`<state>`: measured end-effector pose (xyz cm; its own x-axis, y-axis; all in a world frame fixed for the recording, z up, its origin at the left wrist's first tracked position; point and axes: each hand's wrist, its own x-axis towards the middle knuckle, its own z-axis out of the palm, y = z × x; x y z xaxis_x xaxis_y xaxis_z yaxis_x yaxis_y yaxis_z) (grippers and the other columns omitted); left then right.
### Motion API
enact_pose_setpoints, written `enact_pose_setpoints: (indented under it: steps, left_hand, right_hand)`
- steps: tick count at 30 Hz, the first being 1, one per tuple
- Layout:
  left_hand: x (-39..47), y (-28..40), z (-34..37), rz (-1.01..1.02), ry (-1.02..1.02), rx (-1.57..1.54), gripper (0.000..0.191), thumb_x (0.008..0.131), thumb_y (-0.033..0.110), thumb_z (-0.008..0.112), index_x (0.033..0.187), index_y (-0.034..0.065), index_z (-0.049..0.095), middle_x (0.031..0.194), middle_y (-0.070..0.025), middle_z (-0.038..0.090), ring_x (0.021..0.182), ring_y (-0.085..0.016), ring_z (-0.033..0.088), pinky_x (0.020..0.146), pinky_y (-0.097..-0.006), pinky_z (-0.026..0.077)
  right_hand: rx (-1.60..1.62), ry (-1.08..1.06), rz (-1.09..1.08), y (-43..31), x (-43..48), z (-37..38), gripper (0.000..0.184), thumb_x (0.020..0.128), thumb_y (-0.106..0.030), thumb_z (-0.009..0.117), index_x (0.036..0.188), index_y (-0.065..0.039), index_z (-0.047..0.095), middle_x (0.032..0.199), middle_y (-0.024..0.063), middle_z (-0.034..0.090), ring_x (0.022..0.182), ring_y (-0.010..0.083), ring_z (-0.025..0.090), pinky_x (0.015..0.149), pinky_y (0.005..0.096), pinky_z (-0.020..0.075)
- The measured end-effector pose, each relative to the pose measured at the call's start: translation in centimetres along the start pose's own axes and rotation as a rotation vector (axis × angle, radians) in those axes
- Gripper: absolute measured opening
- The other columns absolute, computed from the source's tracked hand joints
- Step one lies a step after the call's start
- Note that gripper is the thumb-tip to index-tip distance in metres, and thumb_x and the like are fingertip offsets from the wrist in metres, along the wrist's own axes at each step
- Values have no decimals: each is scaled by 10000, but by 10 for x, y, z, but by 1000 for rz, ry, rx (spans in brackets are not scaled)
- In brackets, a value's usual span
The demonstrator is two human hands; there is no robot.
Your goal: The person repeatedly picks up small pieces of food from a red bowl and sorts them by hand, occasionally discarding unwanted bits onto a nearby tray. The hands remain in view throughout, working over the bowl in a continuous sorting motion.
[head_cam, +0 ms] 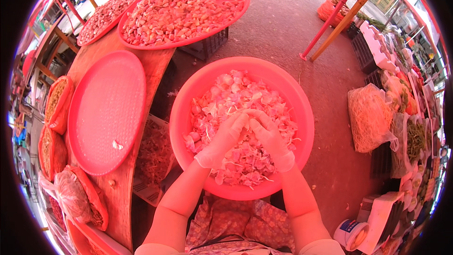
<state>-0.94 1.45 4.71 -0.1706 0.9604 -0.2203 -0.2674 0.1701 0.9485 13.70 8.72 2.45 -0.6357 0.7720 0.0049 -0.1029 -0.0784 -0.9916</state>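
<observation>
Both my hands wear thin translucent gloves and meet over a large round plastic basin (299, 113) filled with garlic bulbs (226, 81) and loose papery garlic skins (244, 163). My left hand (224, 141) has its fingers bent, tips touching those of my right hand (270, 138). Whatever lies between the fingertips is hidden by the fingers. At the left, an oval-looking plastic tray (106, 113) rests on a wooden table, with one small pale piece (117, 145) on it. Beyond it, a big round tray (184, 14) is heaped with separated garlic cloves.
The wooden table (116, 198) along my left also bears open bags of dried goods (56, 101) and another clove-filled tray (109, 16). A crate of skins (154, 156) stands below it. Poles (332, 17), a bag of shreds (370, 118), a white bucket (351, 234) and produce crates are to the right.
</observation>
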Motion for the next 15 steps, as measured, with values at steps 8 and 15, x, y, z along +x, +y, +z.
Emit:
enact_pose_setpoints:
  steps: [8,15]
  left_hand:
    - [-6,3,7,54,-43,-21,291,1052,298,496,1164,68,635,928,27,595,788,-54,542,659,-205,416]
    - [5,4,-16,-138,-191,-433,305,999,399,550,1096,129,652,837,32,604,622,-82,438,585,-218,351]
  right_hand:
    - [149,17,149,-2,-1,4,225,1037,-157,540,1234,-71,606,816,-26,571,615,46,487,547,205,394]
    - [566,-83,165,-13,-3,3,251,1040,-171,506,1180,-26,657,884,7,657,648,54,560,547,191,435]
